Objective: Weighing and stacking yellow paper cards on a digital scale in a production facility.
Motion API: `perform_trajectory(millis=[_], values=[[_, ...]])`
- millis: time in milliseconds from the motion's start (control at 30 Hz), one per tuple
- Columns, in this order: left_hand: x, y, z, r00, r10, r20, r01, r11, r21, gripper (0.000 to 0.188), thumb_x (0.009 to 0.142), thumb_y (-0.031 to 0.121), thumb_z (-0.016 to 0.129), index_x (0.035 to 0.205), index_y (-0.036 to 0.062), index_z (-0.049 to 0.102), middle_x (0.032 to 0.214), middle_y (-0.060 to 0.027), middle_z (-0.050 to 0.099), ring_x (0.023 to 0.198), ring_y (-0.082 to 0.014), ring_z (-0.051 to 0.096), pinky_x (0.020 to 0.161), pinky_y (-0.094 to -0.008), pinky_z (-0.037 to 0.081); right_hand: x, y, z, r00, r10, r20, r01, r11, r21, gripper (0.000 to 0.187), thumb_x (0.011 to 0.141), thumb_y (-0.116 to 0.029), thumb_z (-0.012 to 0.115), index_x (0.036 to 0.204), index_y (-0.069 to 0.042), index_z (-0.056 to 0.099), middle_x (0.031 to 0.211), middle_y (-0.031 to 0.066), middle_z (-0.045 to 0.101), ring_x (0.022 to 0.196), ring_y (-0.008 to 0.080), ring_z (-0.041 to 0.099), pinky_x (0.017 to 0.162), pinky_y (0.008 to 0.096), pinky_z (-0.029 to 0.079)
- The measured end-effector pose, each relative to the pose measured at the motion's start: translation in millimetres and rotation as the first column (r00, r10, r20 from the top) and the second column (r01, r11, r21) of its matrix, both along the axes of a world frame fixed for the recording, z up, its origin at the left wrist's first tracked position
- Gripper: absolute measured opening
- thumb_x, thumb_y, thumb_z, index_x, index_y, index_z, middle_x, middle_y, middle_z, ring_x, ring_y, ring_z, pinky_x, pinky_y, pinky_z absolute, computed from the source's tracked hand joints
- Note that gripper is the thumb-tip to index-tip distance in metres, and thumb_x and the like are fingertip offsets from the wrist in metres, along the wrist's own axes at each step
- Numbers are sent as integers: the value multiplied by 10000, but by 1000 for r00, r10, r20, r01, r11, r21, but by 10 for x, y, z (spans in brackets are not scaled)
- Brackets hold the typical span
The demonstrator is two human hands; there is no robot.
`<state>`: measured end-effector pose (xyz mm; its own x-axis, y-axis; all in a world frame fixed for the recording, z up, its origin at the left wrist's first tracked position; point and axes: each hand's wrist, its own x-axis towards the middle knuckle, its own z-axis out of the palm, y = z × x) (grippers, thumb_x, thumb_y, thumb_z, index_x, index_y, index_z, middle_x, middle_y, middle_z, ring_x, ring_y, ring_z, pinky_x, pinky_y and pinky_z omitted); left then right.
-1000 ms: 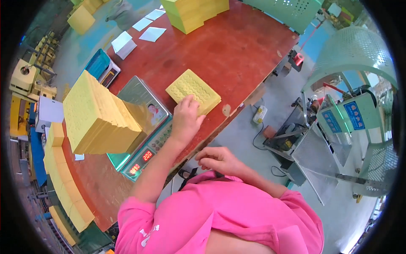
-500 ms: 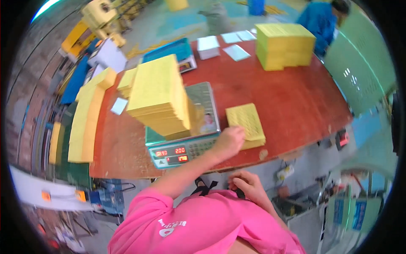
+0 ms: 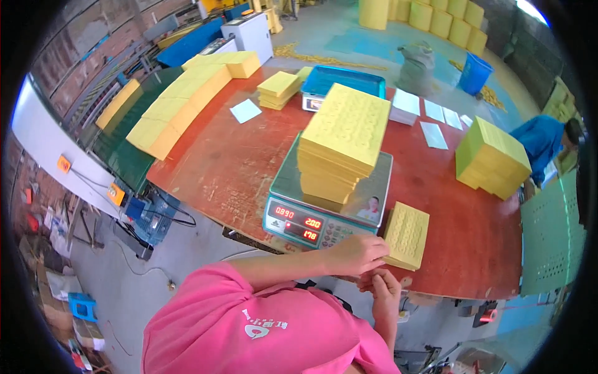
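Observation:
A small stack of yellow embossed paper (image 3: 407,237) lies near the front edge of the red-brown table. My left hand (image 3: 360,254) is at its near left corner, fingers bent and drawn together. Just below it, my right hand (image 3: 385,288) is raised close to the left fingertips at the table's edge, its fingers pinched. Whether either hand holds anything is too small to tell. Left of the small stack stands a digital scale (image 3: 289,219) with lit red digits. A tall, slightly uneven yellow paper stack (image 3: 344,124) rests on its metal pan.
A long row of yellow paper blocks (image 3: 180,103) runs along the left. Behind the scale are a second scale with a blue tray (image 3: 352,80), a short yellow stack (image 3: 277,87) and white sheets (image 3: 434,135). A large yellow block (image 3: 492,156) stands at right, near a person in blue (image 3: 542,140).
The view has swung left, so the table sits farther right in the picture. My right hand has risen from near my waist to meet my left hand beside the small stack.

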<state>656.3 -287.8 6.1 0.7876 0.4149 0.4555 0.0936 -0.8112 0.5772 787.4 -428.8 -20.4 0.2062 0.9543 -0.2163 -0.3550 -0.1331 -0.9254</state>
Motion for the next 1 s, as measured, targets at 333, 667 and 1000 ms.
perform_trajectory(millis=[333,667,1000], values=[[-1709,587,286,875,470,118,-449,877,-173,98,828,10,688,922,13,661,879,-119,682,827,-288,687,699,-361,543,-1177,936,214,781,624,22,-624,781,-5,229,995,-62,528,1178,42,615,1032,97,666,908,163,655,808,298,550],[-3291,3060,245,827,540,155,-556,828,79,75,849,107,654,859,32,651,844,-138,655,797,-333,650,680,-407,514,-2995,2211,-63,569,821,-37,-821,565,-85,287,1001,-128,557,1252,8,587,1096,83,667,970,153,640,867,296,518],[-3404,5636,-53,872,483,-77,-454,858,241,153,812,165,671,908,47,684,943,-126,675,933,-317,645,803,-429,513,-3513,2731,-63,799,570,-191,-601,767,-226,308,1008,-167,560,1260,11,583,1061,75,669,986,125,627,868,275,519]])
